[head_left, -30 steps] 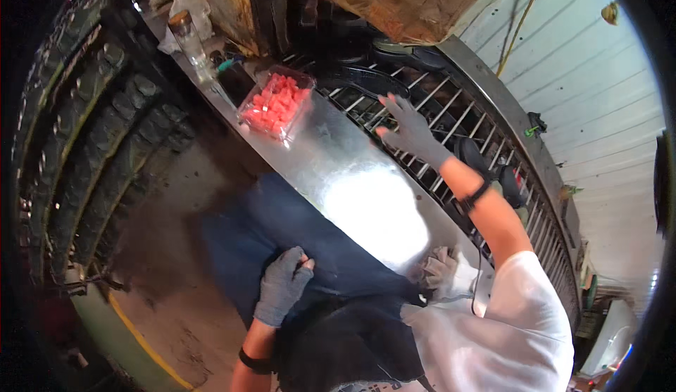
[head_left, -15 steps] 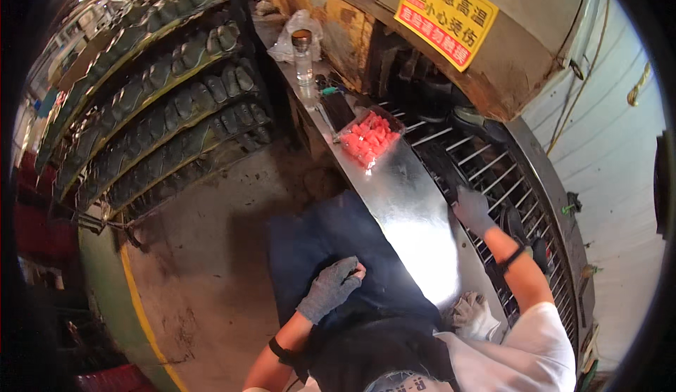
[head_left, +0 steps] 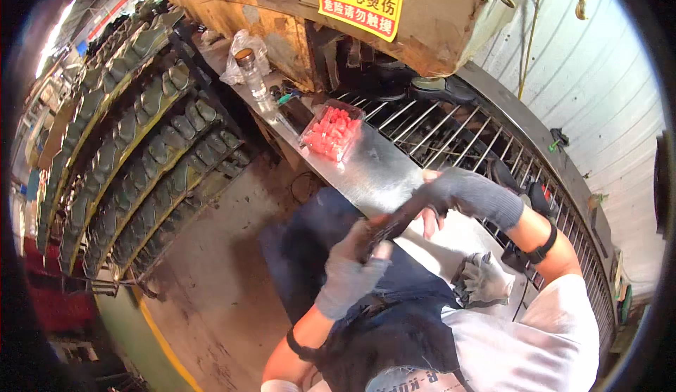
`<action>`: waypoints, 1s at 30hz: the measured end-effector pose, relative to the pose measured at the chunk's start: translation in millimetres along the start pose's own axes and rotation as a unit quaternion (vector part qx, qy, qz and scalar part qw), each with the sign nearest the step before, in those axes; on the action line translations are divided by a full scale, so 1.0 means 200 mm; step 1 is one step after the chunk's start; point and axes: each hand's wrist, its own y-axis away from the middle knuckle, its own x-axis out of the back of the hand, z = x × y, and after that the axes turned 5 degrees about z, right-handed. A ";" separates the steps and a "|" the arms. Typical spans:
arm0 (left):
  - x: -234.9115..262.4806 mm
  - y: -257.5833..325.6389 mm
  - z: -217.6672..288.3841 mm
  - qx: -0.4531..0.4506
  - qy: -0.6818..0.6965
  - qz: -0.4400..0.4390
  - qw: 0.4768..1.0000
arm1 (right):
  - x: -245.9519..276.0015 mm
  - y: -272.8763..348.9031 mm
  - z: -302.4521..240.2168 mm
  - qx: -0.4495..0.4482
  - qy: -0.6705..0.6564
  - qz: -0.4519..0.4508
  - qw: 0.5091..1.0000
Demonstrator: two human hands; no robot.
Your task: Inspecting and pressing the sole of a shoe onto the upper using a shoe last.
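Note:
Both my gloved hands grip a dark shoe (head_left: 400,222) held slantwise over my lap and the metal table edge; motion blurs its details. My left hand (head_left: 354,271), in a grey fingerless-tipped glove, is closed round its lower left end. The right hand (head_left: 470,196) reaches over its upper right end, fingers wrapped on it, with some bare fingertips showing beneath. Close to my right forearm, a crumpled pair of pale work gloves (head_left: 484,283) lies on the table. More dark shoes (head_left: 443,88) lie on the barred conveyor (head_left: 461,135) beyond the table.
On the narrow metal table (head_left: 373,170) stand a clear box of pinkish-red pieces (head_left: 334,133) and a glass bottle (head_left: 252,75). A machine housing with a yellow warning sign (head_left: 360,1) overhangs the conveyor. Tiered racks of shoes (head_left: 151,146) stand at left.
My right hand has come back from the conveyor with the dark shoe. My left hand has risen from my lap and now grips it too. The view has turned right.

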 end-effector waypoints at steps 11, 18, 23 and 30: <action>0.16 0.44 -0.46 0.487 0.160 0.226 0.828 | 1.23 -0.93 0.27 0.177 0.568 0.369 0.714; 0.08 0.32 -0.55 0.532 0.154 0.215 0.804 | 2.34 -0.99 0.32 0.155 0.700 0.381 0.583; 0.18 0.44 -0.55 0.532 0.161 0.283 0.782 | 1.70 -1.33 0.46 0.063 0.613 0.459 0.640; 0.19 0.50 -0.65 0.497 0.189 0.251 0.809 | 1.40 -0.79 0.28 0.114 0.780 0.281 0.548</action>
